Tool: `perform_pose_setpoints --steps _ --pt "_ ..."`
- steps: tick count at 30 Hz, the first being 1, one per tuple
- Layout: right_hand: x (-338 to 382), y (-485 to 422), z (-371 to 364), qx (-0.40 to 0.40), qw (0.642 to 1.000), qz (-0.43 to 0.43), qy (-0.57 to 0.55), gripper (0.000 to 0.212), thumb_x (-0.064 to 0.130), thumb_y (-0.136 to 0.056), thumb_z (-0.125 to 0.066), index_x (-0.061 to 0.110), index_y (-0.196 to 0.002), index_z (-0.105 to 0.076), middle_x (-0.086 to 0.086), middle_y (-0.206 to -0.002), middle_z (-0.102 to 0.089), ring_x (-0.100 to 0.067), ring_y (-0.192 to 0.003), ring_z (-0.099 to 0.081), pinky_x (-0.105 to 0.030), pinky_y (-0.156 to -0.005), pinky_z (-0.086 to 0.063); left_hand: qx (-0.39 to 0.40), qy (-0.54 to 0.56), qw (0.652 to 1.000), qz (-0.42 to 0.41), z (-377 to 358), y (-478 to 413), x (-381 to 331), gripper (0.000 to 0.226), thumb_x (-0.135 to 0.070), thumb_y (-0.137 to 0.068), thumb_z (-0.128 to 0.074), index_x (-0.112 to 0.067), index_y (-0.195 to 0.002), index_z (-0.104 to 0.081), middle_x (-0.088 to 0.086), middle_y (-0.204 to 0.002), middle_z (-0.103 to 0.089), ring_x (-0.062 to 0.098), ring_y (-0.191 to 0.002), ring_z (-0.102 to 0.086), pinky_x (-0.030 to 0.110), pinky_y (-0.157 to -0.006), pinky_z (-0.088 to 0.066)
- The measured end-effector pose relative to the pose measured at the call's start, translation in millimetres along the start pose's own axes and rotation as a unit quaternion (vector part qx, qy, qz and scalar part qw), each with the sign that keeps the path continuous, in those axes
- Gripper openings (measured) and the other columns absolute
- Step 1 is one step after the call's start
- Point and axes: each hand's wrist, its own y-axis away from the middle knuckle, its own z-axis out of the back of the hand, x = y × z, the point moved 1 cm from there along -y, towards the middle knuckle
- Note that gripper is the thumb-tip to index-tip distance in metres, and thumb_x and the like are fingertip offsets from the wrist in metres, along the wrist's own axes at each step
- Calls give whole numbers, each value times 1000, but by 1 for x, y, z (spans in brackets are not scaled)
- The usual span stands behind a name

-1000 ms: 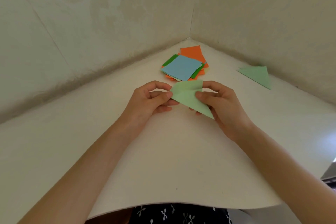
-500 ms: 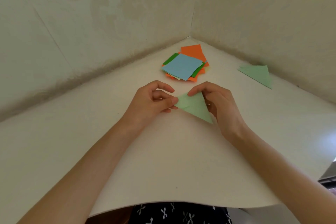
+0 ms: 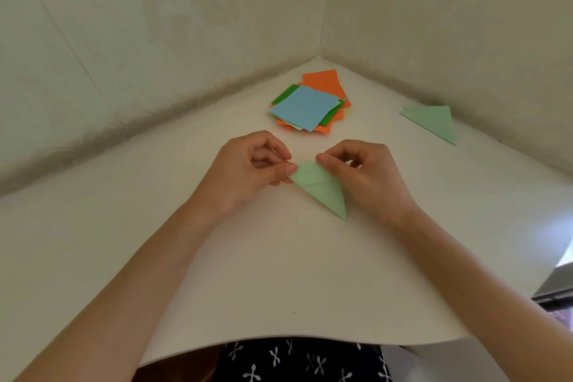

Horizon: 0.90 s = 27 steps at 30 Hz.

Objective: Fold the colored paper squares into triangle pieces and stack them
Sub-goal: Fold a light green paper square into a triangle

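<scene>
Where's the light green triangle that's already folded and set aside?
Head view: the set-aside light green folded paper triangle lies at the far right of the white table, by the right wall, right of the pile of coloured paper squares.

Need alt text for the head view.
Left hand and right hand pinch a light green paper triangle on the white table. Beyond it lie a pile of colored squares and, to the right, another green triangle.

I'm looking across my white table [image 3: 279, 273], running far into a corner where the blotchy left wall [image 3: 124, 40] meets the pale right wall [image 3: 449, 25]. Near right, bright light [image 3: 566, 253] spills past the table edge above a dark ledge [image 3: 555, 293].
</scene>
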Motion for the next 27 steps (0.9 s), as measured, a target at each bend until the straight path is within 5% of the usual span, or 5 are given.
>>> perform_pose_setpoints --steps 7,13,17,22,27 --pt "-1 0 -1 -5 998 -40 -57 17 24 -86 -68 16 -71 -71 14 -61 -62 3 -58 -49 -10 -57 -37 -23 48 997 54 6 1 -1 11 -4 -77 -73 -8 -80 -64 2 -65 -72 10 -62 -69 19 -61 -55" --pt "6 3 -3 39 987 -55 -149 9 11 -86 -66 8 -81 -71 5 -63 -68 -4 -56 -56 -12 -60 -45 -76 109 989 63 10 0 -3 4 -12 -84 -67 -13 -87 -65 2 -74 -74 10 -66 -69 17 -59 -53" --pt "4 2 0 -40 983 -52 -171 12 11 -89 -63 22 -93 -67 6 -58 -66 -1 -53 -56 -9 -57 -39 -98 170 977 87 5 1 -7 25 -26 -81 -68 -22 -103 -57 5 -96 -73 15 -76 -71 22 -61 -54" --pt "3 3 0 -72 982 -37 -169 27 4 -94 -51 27 -102 -64 7 -65 -70 -2 -58 -61 -17 -57 -43 2 -99 995 -10 -22 9 0 76 -39 -64 -83 -33 -128 -43 -20 -124 -51 -1 -94 -58 15 -73 -43" --pt "0 2 -6 -39 981 -35 -185 26 3 -93 -51 23 -103 -66 -4 -77 -67 -5 -61 -53 -21 -61 -47 -46 -165 978 -118 -21 8 2 52 -18 -79 -75 -29 -125 -52 -11 -121 -55 -2 -90 -53 7 -71 -38"
